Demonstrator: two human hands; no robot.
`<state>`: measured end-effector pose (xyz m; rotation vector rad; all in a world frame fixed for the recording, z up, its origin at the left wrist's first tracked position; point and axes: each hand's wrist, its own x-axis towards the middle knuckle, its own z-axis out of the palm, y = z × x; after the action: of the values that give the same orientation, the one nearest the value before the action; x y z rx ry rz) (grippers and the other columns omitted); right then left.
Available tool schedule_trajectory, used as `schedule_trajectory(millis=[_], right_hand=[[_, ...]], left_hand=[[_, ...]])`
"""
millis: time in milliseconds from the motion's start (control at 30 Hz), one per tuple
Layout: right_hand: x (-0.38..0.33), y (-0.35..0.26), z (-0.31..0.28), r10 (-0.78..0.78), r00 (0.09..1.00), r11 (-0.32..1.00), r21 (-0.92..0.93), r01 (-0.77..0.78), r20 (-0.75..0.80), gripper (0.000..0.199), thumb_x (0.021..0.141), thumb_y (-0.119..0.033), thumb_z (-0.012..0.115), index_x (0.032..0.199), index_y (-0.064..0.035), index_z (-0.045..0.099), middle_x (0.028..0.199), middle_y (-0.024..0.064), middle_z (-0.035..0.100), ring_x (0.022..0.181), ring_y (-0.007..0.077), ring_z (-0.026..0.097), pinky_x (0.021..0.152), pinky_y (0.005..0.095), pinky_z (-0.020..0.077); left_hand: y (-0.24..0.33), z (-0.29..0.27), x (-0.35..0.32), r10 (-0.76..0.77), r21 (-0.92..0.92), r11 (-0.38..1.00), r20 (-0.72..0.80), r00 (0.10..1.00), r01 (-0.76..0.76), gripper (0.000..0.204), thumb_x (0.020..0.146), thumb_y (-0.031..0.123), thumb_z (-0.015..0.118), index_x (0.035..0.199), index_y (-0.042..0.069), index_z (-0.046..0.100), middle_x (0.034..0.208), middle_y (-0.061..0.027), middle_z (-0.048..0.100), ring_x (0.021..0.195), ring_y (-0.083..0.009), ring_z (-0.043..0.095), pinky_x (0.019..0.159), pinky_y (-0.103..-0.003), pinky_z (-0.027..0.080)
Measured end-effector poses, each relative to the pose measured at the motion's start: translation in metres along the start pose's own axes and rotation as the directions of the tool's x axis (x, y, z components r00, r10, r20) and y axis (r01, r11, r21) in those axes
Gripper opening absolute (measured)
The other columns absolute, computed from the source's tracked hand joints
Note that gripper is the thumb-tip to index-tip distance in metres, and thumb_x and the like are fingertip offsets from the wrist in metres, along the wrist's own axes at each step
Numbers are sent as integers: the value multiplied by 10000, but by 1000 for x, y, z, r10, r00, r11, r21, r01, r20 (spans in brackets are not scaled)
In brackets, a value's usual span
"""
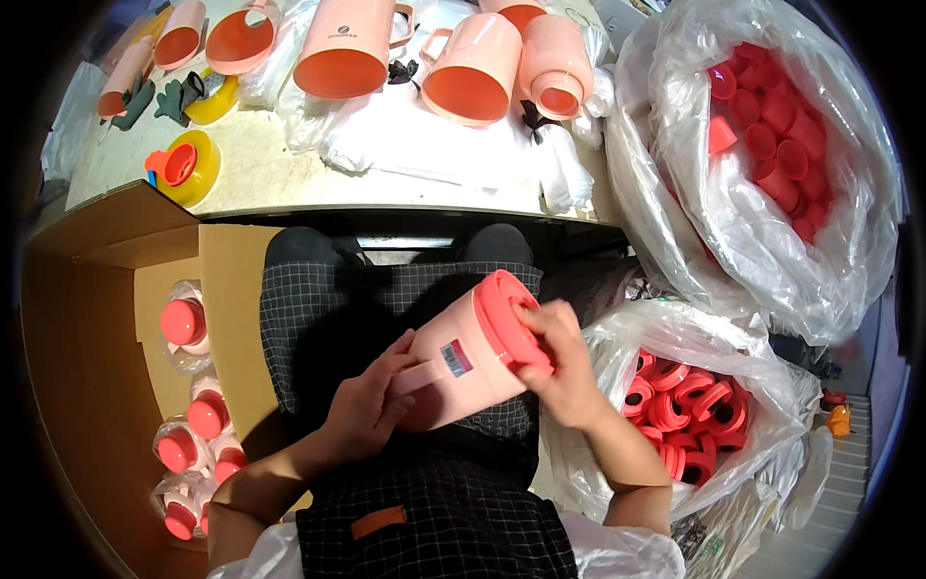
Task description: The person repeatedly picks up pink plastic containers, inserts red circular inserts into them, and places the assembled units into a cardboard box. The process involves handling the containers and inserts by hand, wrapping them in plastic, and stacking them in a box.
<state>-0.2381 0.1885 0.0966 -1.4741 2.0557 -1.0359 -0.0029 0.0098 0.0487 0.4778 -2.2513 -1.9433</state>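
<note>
A black cloth apron with a thin white grid (424,492) is filling the lower middle of the view, nearest the camera, and is bearing a small brown tag (378,521). Over the person's lap, two bare hands are holding a large pale pink cylindrical mug with a side handle (487,372), which is tilting so that its top is pointing to the upper right. The left hand (365,410) is clasping the mug at its handle side, the fingers along the wall and the thumb lower down. The right hand (564,372) is clamping its thumb and fingers on a round coral-red lid (503,314), which is covering the mug's top end; whether it is seating fully, I cannot tell. A small barcode sticker (456,357) is showing on the mug's wall.

To the left, an open brown cardboard box (87,367) is holding pink bottles with red caps (183,323), wrapped in clear plastic. Just right of the right forearm, a clear plastic bag (603,347) is holding red ring-shaped parts (670,410). Beyond, a larger clear plastic bag (854,222) is containing red cups (762,143). Farther out, a pale tabletop (275,188) is carrying several pink vessels (347,48) and a yellow ring-shaped roll (201,188)
</note>
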Motion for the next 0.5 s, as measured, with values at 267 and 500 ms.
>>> schedule_trajectory(millis=[267, 500], right_hand=[[41, 21, -9, -83, 960, 950, 270, 158, -268, 950, 934, -753, 310, 1496, 11, 372, 1552, 194, 368, 1394, 300, 346, 1130, 443, 271], [12, 22, -10, -163, 986, 982, 102, 159, 27, 709, 897, -464, 612, 1437, -20, 493, 1391, 206, 532, 1309, 381, 479, 1097, 462, 381]], left_hand=[[-23, 7, 4, 118, 159, 981, -55, 991, -108, 418, 941, 125, 633, 1330, 31, 513, 1481, -220, 487, 1183, -384, 631, 951, -407, 540], [-23, 5, 20, -66, 87, 994, -22, 998, 68, 477, 1006, 268, 545, 1401, 0, 537, 1330, -198, 630, 1160, -304, 652, 962, -379, 512]])
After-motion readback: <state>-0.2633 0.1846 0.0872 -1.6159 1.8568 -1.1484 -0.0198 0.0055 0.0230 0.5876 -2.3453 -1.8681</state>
